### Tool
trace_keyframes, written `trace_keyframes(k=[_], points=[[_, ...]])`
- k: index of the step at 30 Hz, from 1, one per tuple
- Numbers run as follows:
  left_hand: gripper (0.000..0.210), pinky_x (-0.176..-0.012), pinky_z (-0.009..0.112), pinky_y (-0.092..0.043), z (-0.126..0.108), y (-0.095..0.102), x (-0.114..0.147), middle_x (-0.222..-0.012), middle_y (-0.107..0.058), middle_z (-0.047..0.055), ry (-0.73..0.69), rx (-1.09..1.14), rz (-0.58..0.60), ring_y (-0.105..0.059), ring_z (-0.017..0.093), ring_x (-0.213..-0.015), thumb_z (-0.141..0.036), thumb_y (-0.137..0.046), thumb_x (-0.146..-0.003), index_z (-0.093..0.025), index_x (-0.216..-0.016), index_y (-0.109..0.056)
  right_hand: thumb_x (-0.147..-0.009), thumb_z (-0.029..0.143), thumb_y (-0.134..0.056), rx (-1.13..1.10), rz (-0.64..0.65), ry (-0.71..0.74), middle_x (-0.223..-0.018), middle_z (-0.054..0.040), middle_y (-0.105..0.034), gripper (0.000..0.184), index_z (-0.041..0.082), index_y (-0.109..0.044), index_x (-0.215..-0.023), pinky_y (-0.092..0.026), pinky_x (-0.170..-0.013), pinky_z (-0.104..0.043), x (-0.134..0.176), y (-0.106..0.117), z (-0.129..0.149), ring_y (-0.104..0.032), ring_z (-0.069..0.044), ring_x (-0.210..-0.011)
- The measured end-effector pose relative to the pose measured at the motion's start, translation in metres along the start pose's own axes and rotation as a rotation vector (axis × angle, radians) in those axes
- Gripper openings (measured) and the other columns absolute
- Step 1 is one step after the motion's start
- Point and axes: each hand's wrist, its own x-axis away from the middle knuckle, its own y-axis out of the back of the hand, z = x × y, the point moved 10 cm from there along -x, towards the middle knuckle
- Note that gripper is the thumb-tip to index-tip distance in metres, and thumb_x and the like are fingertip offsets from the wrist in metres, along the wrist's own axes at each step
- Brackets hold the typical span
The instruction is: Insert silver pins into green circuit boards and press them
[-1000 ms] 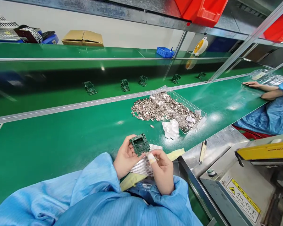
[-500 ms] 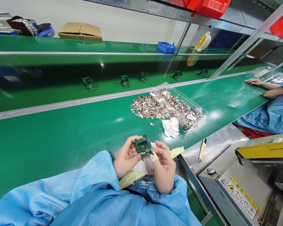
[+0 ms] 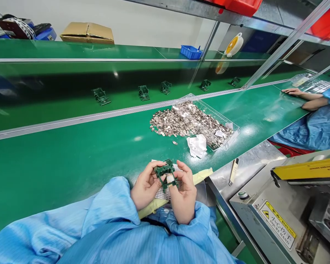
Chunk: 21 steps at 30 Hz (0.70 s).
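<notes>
A small green plastic frame (image 3: 166, 168) is held between my two hands in front of my body. My left hand (image 3: 144, 189) grips its left side with thumb and fingers. From the right, my right hand (image 3: 183, 198) holds it, its thumb with a pale covering pressed over the open middle. Whether a small part lies under that thumb is hidden. Below the hands is a silver gridded sheet (image 3: 159, 194), partly covered, with a yellow strip (image 3: 202, 176) along its edge. Farther off, small metal pieces (image 3: 165, 123) spill from a tilted clear plastic tray (image 3: 232, 136).
A crumpled white tissue (image 3: 197, 146) lies before the tray. Several green frames (image 3: 143, 92) stand along the green back strip. At right are a cutter knife (image 3: 233, 171) and a machine with a warning label (image 3: 277, 223). A co-worker's hand (image 3: 291, 91) rests on the bench.
The green frame has tilted in my hands. My right hand has shifted left, and its thumb now lies across the frame's middle instead of at its corner.
</notes>
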Motion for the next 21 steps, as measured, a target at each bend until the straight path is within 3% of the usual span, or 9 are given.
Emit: trace_keyframes(k=[5,8,21], points=[[0.026,-0.082,0.022,-0.049,0.001,0.003,0.001,-0.106,-0.059,0.004,0.038,-0.039,-0.040,-0.059,0.015,-0.094,-0.025,-0.061,-0.086,-0.025,-0.111,-0.054,-0.075,0.016,-0.060,-0.146,0.019,-0.076,-0.101,-0.0063,-0.062,0.015,0.021,-0.058,-0.089,-0.047,-0.080,-0.033,0.003,-0.005,-0.008,-0.059,-0.021,-0.092],[0.026,-0.082,0.023,-0.048,0.001,0.005,0.002,-0.106,-0.060,0.004,0.055,-0.059,-0.058,-0.059,0.016,-0.094,-0.026,-0.062,-0.085,-0.024,-0.109,-0.055,-0.074,0.018,-0.062,-0.178,0.007,-0.137,-0.084,-0.0026,-0.062,0.015,0.021,-0.058,-0.088,-0.047,-0.067,-0.028,0.004,-0.005,-0.014,-0.057,-0.017,-0.076],[0.028,-0.077,0.023,-0.047,-0.001,0.005,0.000,-0.096,-0.060,0.003,0.104,-0.034,-0.078,-0.058,0.016,-0.087,-0.019,-0.069,-0.074,-0.022,-0.100,-0.057,-0.071,0.023,-0.068,-0.330,-0.017,-0.250,-0.068,0.0019,-0.054,0.017,0.020,-0.053,-0.075,-0.042,-0.057,-0.023,0.006,-0.010,-0.027,-0.051,-0.013,-0.062]])
